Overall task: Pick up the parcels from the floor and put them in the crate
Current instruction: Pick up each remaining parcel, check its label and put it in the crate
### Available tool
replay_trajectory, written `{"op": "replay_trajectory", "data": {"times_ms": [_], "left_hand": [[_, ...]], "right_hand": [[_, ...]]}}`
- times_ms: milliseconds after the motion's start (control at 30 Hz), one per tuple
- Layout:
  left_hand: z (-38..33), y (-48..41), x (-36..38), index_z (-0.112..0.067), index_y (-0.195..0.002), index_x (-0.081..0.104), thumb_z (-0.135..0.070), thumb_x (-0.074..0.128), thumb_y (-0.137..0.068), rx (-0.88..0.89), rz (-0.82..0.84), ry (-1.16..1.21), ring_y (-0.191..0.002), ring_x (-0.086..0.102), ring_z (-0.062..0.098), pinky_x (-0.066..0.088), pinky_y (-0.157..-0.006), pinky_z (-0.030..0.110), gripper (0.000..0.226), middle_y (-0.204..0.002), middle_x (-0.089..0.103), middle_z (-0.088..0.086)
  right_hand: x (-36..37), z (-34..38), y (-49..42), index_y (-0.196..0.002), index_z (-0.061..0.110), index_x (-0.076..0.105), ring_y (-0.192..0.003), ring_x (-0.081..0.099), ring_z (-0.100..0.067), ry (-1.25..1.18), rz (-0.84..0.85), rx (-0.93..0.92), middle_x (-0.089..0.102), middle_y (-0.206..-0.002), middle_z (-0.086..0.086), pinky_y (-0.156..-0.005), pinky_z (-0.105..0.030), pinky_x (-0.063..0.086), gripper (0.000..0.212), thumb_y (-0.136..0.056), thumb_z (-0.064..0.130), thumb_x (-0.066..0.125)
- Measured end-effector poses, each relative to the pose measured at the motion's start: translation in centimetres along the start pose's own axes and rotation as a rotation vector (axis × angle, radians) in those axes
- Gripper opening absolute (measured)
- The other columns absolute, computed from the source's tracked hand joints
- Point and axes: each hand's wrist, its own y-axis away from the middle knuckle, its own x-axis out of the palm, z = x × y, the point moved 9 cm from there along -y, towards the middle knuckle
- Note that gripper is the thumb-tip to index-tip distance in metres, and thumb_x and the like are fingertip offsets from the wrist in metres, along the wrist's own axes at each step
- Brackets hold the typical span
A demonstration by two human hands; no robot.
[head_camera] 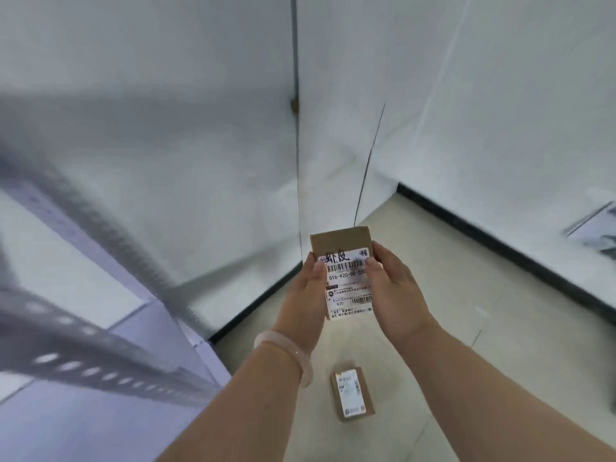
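Currently the held parcel [345,278] is up off the floor [466,278] at mid-frame, label toward the camera. Long axis runs 12 to 6 o'clock, handwritten end at 12. Left hand [305,301] grips its 9 o'clock edge, right hand [393,295] its 3 o'clock edge.

Risk: the edge-only hold may slip if the carry is hurried. Crate not in view. Second parcel [352,396] lies at 6 o'clock, a likely trip hazard.
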Motion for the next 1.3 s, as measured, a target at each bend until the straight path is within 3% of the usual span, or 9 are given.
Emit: {"op": "replay_trajectory", "data": {"times_ms": [200,333,400,533,700,833,1033,1167,1300], "left_hand": [[-18.1,12.6,0.4,-0.043,-0.111,0.061,-0.04,0.034,-0.1,0.224,-0.031,-0.066,-0.101,0.067,0.012,0.051,-0.097,0.045,0.029,-0.107,0.072,-0.01],[-25.1,22.6,-0.7,-0.049,-0.104,0.06,-0.043,0.03,-0.1,0.36,-0.151,-0.106,-0.088,0.066,-0.008,0.052,-0.087,0.026,0.031,-0.096,0.071,-0.024],[-26.0,27.3,-1.3,-0.044,-0.106,0.061,-0.043,0.03,-0.1,0.392,-0.214,-0.081,-0.083,0.064,-0.014,0.047,-0.078,0.016,0.032,-0.093,0.071,-0.024],[-26.1,36.8,-3.6,-0.039,-0.127,0.055,-0.064,0.037,-0.087,0.405,-0.405,-0.01,-0.112,0.061,0.01,0.046,-0.102,0.039,0.051,-0.119,0.067,-0.011],[-26.3,50.0,-7.8,-0.038,-0.101,0.064,-0.04,0.032,-0.1,0.466,-0.608,-0.005,-0.087,0.066,-0.002,0.052,-0.085,0.029,0.033,-0.096,0.072,-0.012],[-24.7,59.5,-13.1,-0.028,-0.109,0.065,-0.045,0.029,-0.099,0.433,-0.79,0.027,-0.099,0.065,0.012,0.047,-0.077,0.025,0.04,-0.106,0.071,-0.004],[-21.1,73.2,-21.3,-0.029,-0.109,0.064,-0.048,0.028,-0.098,0.402,-1.013,0.032,-0.097,0.065,0.013,0.045,-0.069,0.021,0.043,-0.106,0.071,-0.003],[-17.3,83.7,-28.1,-0.04,-0.095,0.065,-0.058,0.033,-0.09,0.351,-1.169,0.062,-0.1,0.065,0.018,0.05,-0.095,0.042,0.038,-0.102,0.071,-0.006],[-12.8,95.2,-35.2,-0.042,-0.105,0.064,-0.067,0.031,-0.077,0.273,-1.298,0.029,-0.109,0.062,0.019,0.047,-0.099,0.048,0.049,-0.115,0.068,-0.005]], "right_hand": [[-5.7,17.6,9.9,-0.119,0.043,0.059,-0.114,0.056,-0.004,-0.133,0.025,-0.203,0.061,-0.125,0.015,-0.102,-0.032,0.042,0.029,-0.095,0.041,0.042],[-6.8,25.1,17.5,-0.112,0.049,0.06,-0.097,0.066,-0.001,-0.175,0.152,-0.357,0.071,-0.101,0.019,-0.088,-0.034,0.054,0.03,-0.099,0.034,0.038],[-7.0,27.3,21.7,-0.109,0.047,0.059,-0.09,0.064,0.01,-0.179,0.21,-0.414,0.069,-0.094,0.022,-0.076,-0.013,0.051,0.029,-0.101,0.03,0.036],[-6.1,30.8,30.2,-0.112,0.045,0.057,-0.083,0.058,0.019,-0.109,0.339,-0.554,0.063,-0.094,0.029,-0.062,-0.002,0.039,0.03,-0.102,0.029,0.035],[-2.3,32.2,40.6,-0.117,0.044,0.059,-0.093,0.06,0.008,-0.156,0.547,-0.617,0.067,-0.103,0.02,-0.07,-0.012,0.041,0.032,-0.102,0.033,0.033],[2.5,33.3,50.0,-0.118,0.046,0.058,-0.09,0.061,0.013,-0.135,0.776,-0.657,0.068,-0.106,0.02,-0.061,-0.004,0.045,0.035,-0.103,0.033,0.03],[10.1,33.7,63.2,-0.114,0.047,0.059,-0.104,0.06,0.004,-0.072,0.968,-0.735,0.068,-0.107,0.022,-0.086,-0.034,0.053,0.036,-0.102,0.04,0.026],[16.7,33.0,73.9,-0.105,0.052,0.061,-0.099,0.058,0.008,-0.053,1.117,-0.716,0.067,-0.095,0.034,-0.093,-0.041,0.051,0.038,-0.101,0.044,0.025],[24.1,30.7,85.8,-0.107,0.053,0.06,-0.105,0.061,-0.004,-0.05,1.255,-0.674,0.068,-0.102,0.027,-0.095,-0.047,0.05,0.036,-0.093,0.056,0.027]]}}
